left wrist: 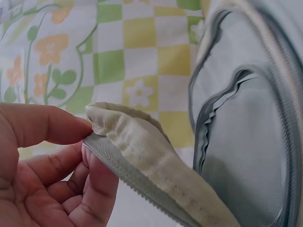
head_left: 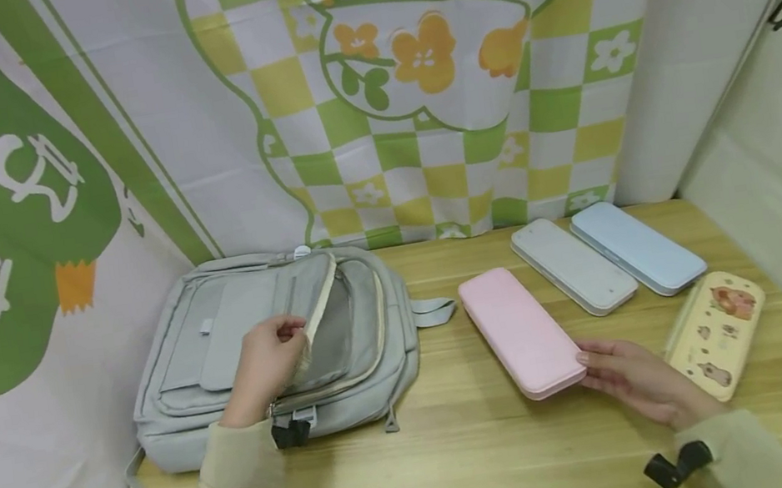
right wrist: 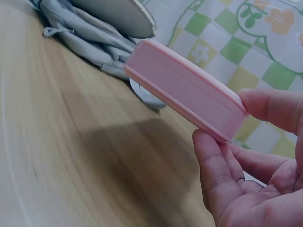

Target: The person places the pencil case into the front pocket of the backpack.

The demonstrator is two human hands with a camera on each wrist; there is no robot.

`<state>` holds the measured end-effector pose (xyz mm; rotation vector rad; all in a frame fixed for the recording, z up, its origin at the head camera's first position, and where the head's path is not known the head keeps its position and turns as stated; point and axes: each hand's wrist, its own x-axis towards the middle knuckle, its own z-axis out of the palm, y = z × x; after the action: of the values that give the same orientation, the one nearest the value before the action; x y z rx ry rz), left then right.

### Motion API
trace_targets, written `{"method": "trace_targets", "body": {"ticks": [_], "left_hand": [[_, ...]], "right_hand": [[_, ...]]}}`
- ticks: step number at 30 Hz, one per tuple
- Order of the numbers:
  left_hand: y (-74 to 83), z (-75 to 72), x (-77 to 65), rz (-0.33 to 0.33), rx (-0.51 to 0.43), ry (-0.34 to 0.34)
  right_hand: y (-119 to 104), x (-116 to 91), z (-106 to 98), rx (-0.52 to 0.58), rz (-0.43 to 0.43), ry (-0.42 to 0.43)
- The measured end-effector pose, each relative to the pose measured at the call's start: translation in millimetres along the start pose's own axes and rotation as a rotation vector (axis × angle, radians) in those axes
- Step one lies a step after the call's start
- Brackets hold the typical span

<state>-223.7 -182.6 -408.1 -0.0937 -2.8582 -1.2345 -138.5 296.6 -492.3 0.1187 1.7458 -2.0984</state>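
A grey backpack (head_left: 230, 335) lies on its back at the left of the table, its front pocket unzipped. My left hand (head_left: 272, 359) pinches the zippered edge of the pocket flap (left wrist: 147, 151) between thumb and finger and lifts it, so the pocket's grey lining (left wrist: 246, 132) shows. My right hand (head_left: 639, 380) grips the near end of a pink pencil case (head_left: 521, 330), thumb on one face and fingers on the other. In the right wrist view the pink case (right wrist: 184, 90) hangs above the table, its shadow on the wood below.
Right of the pink case lie a grey-white case (head_left: 572, 263), a light blue case (head_left: 637, 245) and a yellow case (head_left: 718, 330) with animal pictures. A backpack strap (head_left: 434, 311) sticks out rightward on the wooden table (head_left: 425, 475). A checkered cloth (head_left: 422, 146) hangs behind.
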Motion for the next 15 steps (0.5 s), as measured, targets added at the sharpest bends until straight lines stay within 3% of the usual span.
{"method": "trace_targets", "body": {"ticks": [8,15], "left_hand": [[-8.9,-22.5,-3.2,-0.091,-0.287,-0.018],[-14.8,-35.9,-7.1,-0.126,-0.407,0.03]], "right_hand": [[-6,3,11,0.036,-0.055,-0.077],[-12,17,25,-0.003,-0.097,-0.133]]}}
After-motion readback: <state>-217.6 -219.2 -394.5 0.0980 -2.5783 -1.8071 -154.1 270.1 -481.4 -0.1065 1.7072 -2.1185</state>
